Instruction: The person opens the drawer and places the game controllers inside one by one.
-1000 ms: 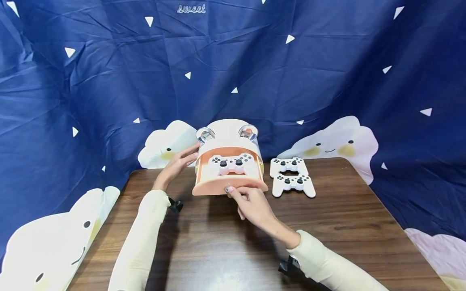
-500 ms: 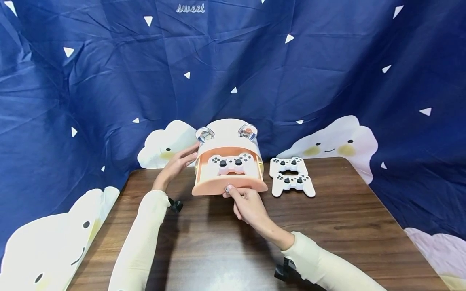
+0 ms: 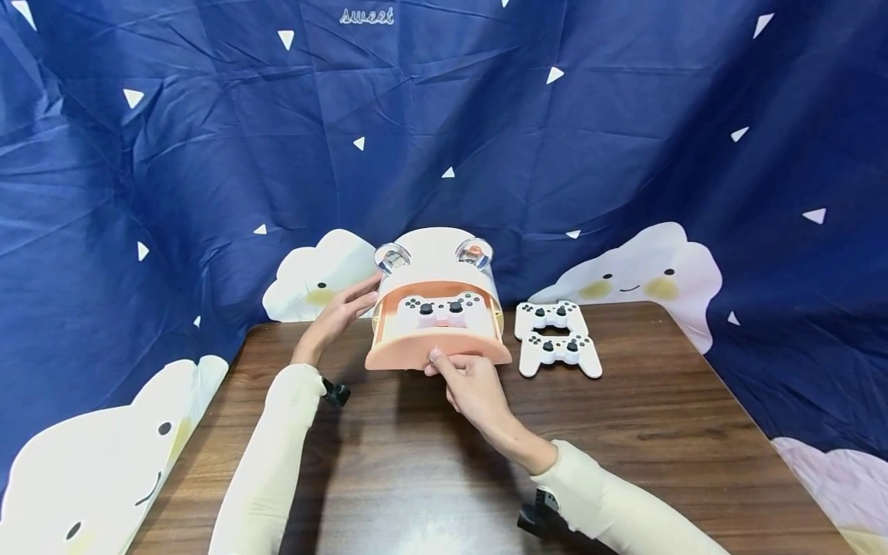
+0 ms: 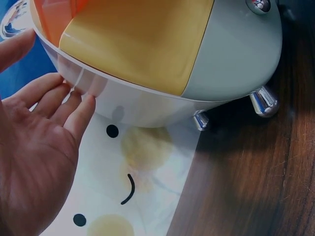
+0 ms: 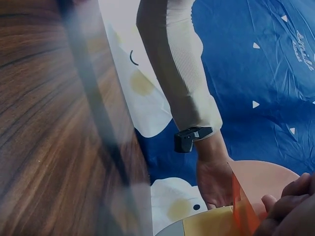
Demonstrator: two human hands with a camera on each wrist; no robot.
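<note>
Head view: box [image 3: 437, 258] up near the tabletop's [image 3: 388, 470] far edge; and its top drawer [image 3: 402, 351] juts out, peach front to us;
Right hand [image 3: 475, 389]: thumb on the middle of the drawer's front, fingers tucked beneath; a narrow pinch;
Left hand [image 3: 338, 314]: fingers nearly straight, tips on the box's side, nothing gripped; looks like a brace;
Drawer's load: one white pad [image 3: 441, 311], face up, sticks on show;
Lower fronts: yellow [image 4: 135, 46] and green [image 4: 236, 54], both flush in the left wrist view; what's behind them is hidden;
Far right corner: two more pads [image 3: 551, 312] lie between it and the box, one in front of the other; touching or overlapping, can't tell;
Drawer's feel: light, stiff, smooth plastic, I'd judge, so fingertips may slip; mid-front is the hold;
Pad's feel: probably hard, light, slick; sticks the delicate part; take it by a grip
</note>
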